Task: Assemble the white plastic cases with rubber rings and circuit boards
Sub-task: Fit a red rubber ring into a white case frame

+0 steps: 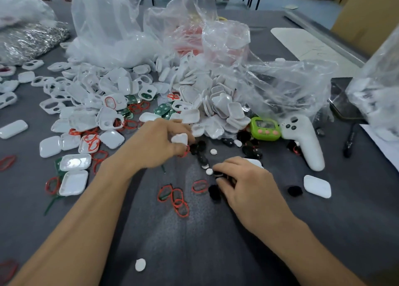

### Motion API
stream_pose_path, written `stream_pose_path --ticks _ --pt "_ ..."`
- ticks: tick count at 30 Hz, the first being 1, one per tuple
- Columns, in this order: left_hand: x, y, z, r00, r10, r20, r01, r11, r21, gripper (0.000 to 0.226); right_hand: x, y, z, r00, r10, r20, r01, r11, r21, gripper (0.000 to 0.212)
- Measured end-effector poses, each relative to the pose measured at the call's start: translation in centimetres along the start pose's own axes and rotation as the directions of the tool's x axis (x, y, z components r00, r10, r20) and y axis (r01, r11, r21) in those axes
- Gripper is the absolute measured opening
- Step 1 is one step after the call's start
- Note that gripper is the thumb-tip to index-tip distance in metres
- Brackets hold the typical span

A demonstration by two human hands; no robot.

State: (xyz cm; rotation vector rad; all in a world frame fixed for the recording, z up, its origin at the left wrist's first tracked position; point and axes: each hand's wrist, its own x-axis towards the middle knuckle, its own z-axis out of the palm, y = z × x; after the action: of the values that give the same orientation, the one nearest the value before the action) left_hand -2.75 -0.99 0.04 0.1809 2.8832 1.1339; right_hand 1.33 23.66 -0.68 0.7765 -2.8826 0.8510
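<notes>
Grey cloth table (194,253) spreads wide, and just in front of the heap of white cases (218,104) the left hand (159,144) pinches one white case half (179,138), seemingly raised for fitting, while the right hand (246,184) curls round a small black part (219,175), rubber rings (178,199) lying further out, probably for easy reach.

One green gadget (266,128), one white controller (302,141), several black pieces (294,190), a few green circuit boards (163,109), and white cases (74,162) and red rubber rings (199,186) beyond counting.
</notes>
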Motion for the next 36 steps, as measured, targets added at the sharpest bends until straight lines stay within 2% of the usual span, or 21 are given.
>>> stream_pose_path --ticks 2,5,7,10,12,14,16,18,21,23,24,25,28,29,30,31,33,35,36 --pt "0.1 -0.6 -0.1 0.995 -0.021 -0.099 0.018 0.999 -0.031 0.014 2.0 -0.8 1.3 0.998 -0.044 -0.038 0.041 0.997 -0.07 0.017" --pt "0.2 -1.1 -0.1 0.944 -0.159 -0.29 0.13 0.985 -0.116 0.018 5.3 -2.2 2.5 0.995 -0.096 -0.03 0.093 0.993 -0.077 0.029" --pt "0.2 -1.1 -0.2 0.878 -0.259 -0.403 0.155 0.95 -0.272 0.023 7.5 -2.5 2.2 0.994 -0.074 -0.078 0.074 0.997 0.009 0.04" --pt "0.1 -0.6 -0.2 0.8 -0.286 -0.527 0.114 0.935 -0.336 0.02 10.5 -2.1 0.6 0.99 0.062 -0.127 -0.032 0.974 0.226 0.026" --pt "0.4 -0.4 -0.3 0.786 -0.348 -0.511 0.077 0.875 -0.478 0.024 12.4 -1.7 -0.1 0.981 0.131 -0.144 -0.066 0.919 0.389 0.012" --pt "0.6 -0.4 -0.4 0.759 -0.403 -0.511 0.053 0.821 -0.568 0.023 13.9 -1.6 -0.1 0.977 0.144 -0.154 -0.072 0.913 0.401 0.018" --pt "0.5 -0.8 -0.7 0.712 -0.391 -0.583 0.084 0.872 -0.482 0.025 14.9 -1.7 0.4 0.98 0.141 -0.138 -0.079 0.921 0.381 0.02" --pt "0.3 -1.0 -1.1 0.688 -0.372 -0.623 0.139 0.91 -0.39 0.044 15.7 -1.6 1.0 0.982 0.148 -0.118 -0.091 0.916 0.391 0.018" --pt "0.1 -0.2 -0.8 0.834 -0.311 -0.456 0.155 0.925 -0.347 0.067 16.3 -1.6 1.6 0.981 0.188 -0.048 -0.146 0.878 0.457 0.017" --pt "0.1 0.2 -0.3 0.885 -0.245 -0.396 0.158 0.958 -0.239 0.073 16.2 -1.5 2.0 0.977 0.212 -0.006 -0.178 0.837 0.517 0.018" --pt "0.1 0.1 -0.3 0.869 -0.242 -0.431 0.155 0.961 -0.228 0.073 16.0 -1.4 2.2 0.976 0.219 -0.007 -0.184 0.838 0.513 0.018" --pt "0.0 -0.1 -0.6 0.823 -0.268 -0.501 0.167 0.957 -0.237 0.073 15.7 -1.3 2.3 0.975 0.222 -0.018 -0.185 0.854 0.487 0.018" --pt "0.2 -1.6 -2.8 0.589 -0.364 -0.722 0.283 0.929 -0.237 0.068 14.9 -1.3 2.6 0.975 0.22 -0.037 -0.178 0.868 0.465 0.029" --pt "0.6 -2.3 -3.7 0.537 -0.38 -0.753 0.338 0.915 -0.221 0.066 14.8 -1.4 2.7 0.976 0.213 -0.035 -0.17 0.861 0.479 0.031" --pt "1.0 -3.2 -4.6 0.516 -0.392 -0.762 0.385 0.9 -0.203 0.066 14.7 -1.7 2.8 0.978 0.206 -0.032 -0.163 0.853 0.496 0.031" --pt "1.5 -4.1 -5.5 0.524 -0.413 -0.745 0.429 0.883 -0.188 0.066 14.8 -1.8 2.9 0.979 0.203 -0.033 -0.158 0.844 0.512 0.029" --pt "2.5 -5.5 -6.8 0.6 -0.469 -0.648 0.526 0.842 -0.122 0.055 15.0 -2.1 3.2 0.977 0.211 -0.036 -0.156 0.82 0.55 0.022" --pt "3.4 -6.2 -7.5 0.689 -0.484 -0.54 0.613 0.786 0.077 0.035 15.1 -2.4 3.6 0.973 0.227 -0.036 -0.162 0.786 0.597 0.017" --pt "3.6 -6.3 -7.8 0.706 -0.469 -0.531 0.625 0.765 0.156 0.027 15.1 -2.4 3.7 0.971 0.236 -0.038 -0.164 0.772 0.614 0.014"
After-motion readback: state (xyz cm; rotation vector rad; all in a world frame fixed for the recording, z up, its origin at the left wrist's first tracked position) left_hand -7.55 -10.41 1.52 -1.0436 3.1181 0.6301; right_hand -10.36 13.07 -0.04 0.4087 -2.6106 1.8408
